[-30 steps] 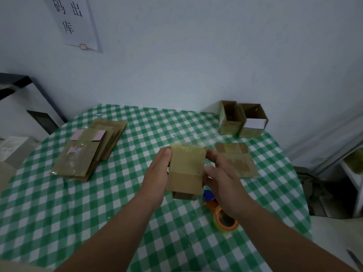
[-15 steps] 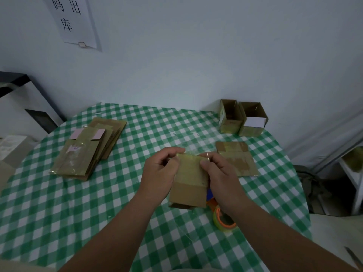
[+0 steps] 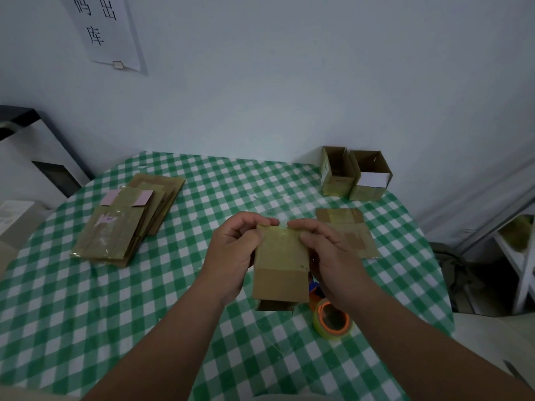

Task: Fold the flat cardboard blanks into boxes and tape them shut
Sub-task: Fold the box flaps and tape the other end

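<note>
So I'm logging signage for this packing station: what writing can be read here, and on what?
"码 出 库": paper sign on the wall; the top is cut off.
Pink marks on the top blank of the stack: too blurred to read.
White label on the open box: no text visible.

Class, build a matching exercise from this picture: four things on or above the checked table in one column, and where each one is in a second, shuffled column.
Things:
1. stack of flat blanks
2. two open boxes
3. tape roll
4. cardboard box

Places:
A. near the right wrist, on the cloth
B. held in both hands
C. left side of the table
D. far right edge, by the wall

Pairs: 1-C, 2-D, 3-A, 4-B
</note>
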